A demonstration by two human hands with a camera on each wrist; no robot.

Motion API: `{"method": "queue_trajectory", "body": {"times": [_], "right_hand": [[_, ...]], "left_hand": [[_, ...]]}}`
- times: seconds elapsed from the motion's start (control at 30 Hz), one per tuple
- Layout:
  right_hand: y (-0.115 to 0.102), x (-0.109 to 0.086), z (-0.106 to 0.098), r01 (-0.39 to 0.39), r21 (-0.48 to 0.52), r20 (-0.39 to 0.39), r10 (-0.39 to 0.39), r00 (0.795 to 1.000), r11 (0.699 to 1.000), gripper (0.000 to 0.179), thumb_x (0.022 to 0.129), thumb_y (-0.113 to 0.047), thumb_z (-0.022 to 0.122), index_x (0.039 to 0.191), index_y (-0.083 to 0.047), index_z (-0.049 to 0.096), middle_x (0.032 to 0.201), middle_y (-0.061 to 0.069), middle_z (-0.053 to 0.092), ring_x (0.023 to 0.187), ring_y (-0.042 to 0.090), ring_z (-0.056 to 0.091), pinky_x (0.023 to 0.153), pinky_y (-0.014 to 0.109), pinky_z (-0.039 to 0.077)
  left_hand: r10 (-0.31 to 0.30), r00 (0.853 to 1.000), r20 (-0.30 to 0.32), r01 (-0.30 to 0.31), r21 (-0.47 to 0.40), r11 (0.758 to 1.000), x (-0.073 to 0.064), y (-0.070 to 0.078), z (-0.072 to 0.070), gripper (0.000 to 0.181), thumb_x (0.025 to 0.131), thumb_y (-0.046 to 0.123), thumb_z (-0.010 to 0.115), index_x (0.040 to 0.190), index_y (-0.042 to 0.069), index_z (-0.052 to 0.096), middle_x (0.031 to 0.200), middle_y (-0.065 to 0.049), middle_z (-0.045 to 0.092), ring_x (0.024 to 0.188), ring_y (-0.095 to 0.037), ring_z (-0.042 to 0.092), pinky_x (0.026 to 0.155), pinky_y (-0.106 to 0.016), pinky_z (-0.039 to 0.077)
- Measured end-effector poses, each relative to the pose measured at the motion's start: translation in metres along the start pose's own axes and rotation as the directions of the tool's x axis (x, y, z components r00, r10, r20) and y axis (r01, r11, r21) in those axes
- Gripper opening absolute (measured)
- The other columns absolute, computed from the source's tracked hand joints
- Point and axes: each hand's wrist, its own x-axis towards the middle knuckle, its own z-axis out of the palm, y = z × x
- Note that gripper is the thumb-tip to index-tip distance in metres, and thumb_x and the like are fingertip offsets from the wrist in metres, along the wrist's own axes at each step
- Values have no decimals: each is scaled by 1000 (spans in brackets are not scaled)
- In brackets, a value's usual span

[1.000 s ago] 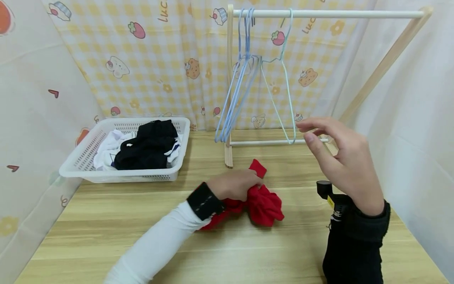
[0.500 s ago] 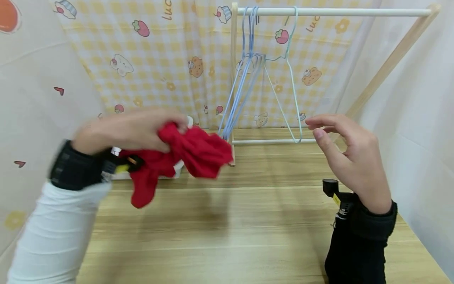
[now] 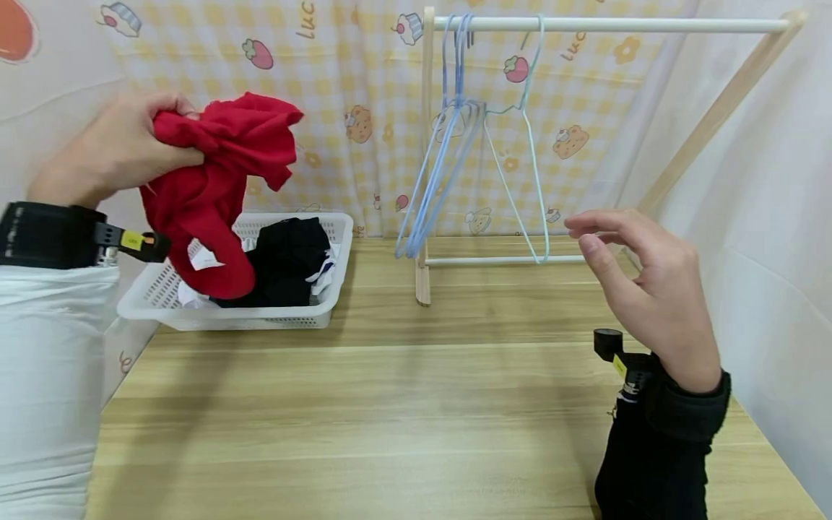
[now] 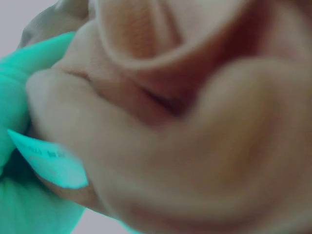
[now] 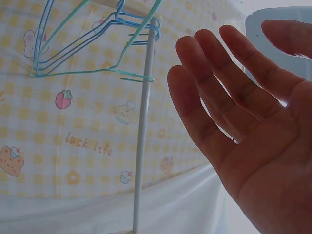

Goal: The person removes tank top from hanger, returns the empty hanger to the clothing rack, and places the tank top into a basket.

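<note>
My left hand (image 3: 123, 148) grips a crumpled red garment (image 3: 208, 188) by its upper part, raised at the upper left. Its folds hang in front of the white basket (image 3: 273, 318) and hide part of it. In the left wrist view, with shifted colours, the bunched cloth (image 4: 185, 146) fills most of the frame, and a small printed label (image 4: 53, 163) sticks out beside the fingers. My right hand (image 3: 656, 296) is held up at the right with fingers loosely bent, holding nothing. The right wrist view shows its palm (image 5: 263, 141) and spread fingers.
The basket holds black clothing (image 3: 289, 253) and some white clothing. A rack with a white rail (image 3: 617, 25) stands at the back, several blue hangers (image 3: 425, 195) and a pale green hanger (image 3: 536, 180) on it. A patterned curtain (image 3: 364, 166) hangs behind the wooden table (image 3: 416, 419).
My left hand has lifted the red garment off the table and carried it left and up, over the basket. The right hand has stayed nearly in place.
</note>
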Motion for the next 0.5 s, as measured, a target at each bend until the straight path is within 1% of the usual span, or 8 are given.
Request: {"method": "queue_trajectory", "body": {"times": [0.07,0.13,0.2,0.23,0.3,0.33,0.4,0.5], "right_hand": [[0,0,0,-2,-1,-1,2,1000,1000,22,106,-6,66,124,-3,79,116,-18,74,108,-4,70,99,16,51],[0,0,1,-7,0,-2,7,1000,1000,22,106,-7,66,124,-4,79,116,-18,75,108,-3,70,99,15,50],[0,0,1,-11,1,-3,11,1000,1000,22,106,-8,66,124,-4,79,115,-17,75,108,-3,70,99,15,50],[-1,0,1,-11,1,-3,11,1000,1000,22,106,-8,66,124,-4,79,115,-17,75,108,-4,70,99,15,50],[-1,0,2,-8,1,-1,8,1000,1000,22,106,-8,66,124,-3,79,116,-17,75,108,-5,70,99,14,50],[-1,0,2,-5,2,0,5,1000,1000,22,106,-7,66,124,-3,79,116,-18,75,108,-5,69,99,14,50],[-2,1,2,3,5,2,-3,1000,1000,22,106,-5,65,123,-2,78,116,-19,74,108,-6,69,99,15,50],[-3,2,2,7,10,3,-7,1000,1000,22,104,-1,66,123,-1,78,116,-20,74,108,-6,69,99,15,51]], "left_hand": [[-37,999,-34,37,-17,999,2,-17,8,25,100,13,74,109,31,61,90,19,56,77,-5,55,59,-13,51],[-52,996,-74,53,10,999,5,-35,18,20,100,17,74,110,28,61,88,16,58,76,-4,54,59,-13,48],[-57,994,-93,60,39,997,5,-54,30,18,100,18,74,112,19,61,93,4,62,76,-5,52,59,-16,46],[-60,994,-87,65,61,996,5,-63,36,20,100,19,74,115,15,61,96,-3,64,76,-6,51,59,-17,45],[-71,996,-54,76,94,993,2,-82,47,27,100,17,73,120,7,58,104,-17,63,75,-8,52,58,-20,45],[-79,997,-24,81,105,991,0,-91,51,29,101,15,72,122,3,57,106,-24,62,72,-11,54,57,-23,46],[-82,996,28,77,145,986,-5,-107,58,29,100,12,72,123,0,57,107,-29,63,70,-20,58,56,-27,48],[-61,994,88,39,225,974,-10,-127,64,27,97,6,72,117,-5,58,101,-32,64,77,-39,63,66,-38,50]]}}
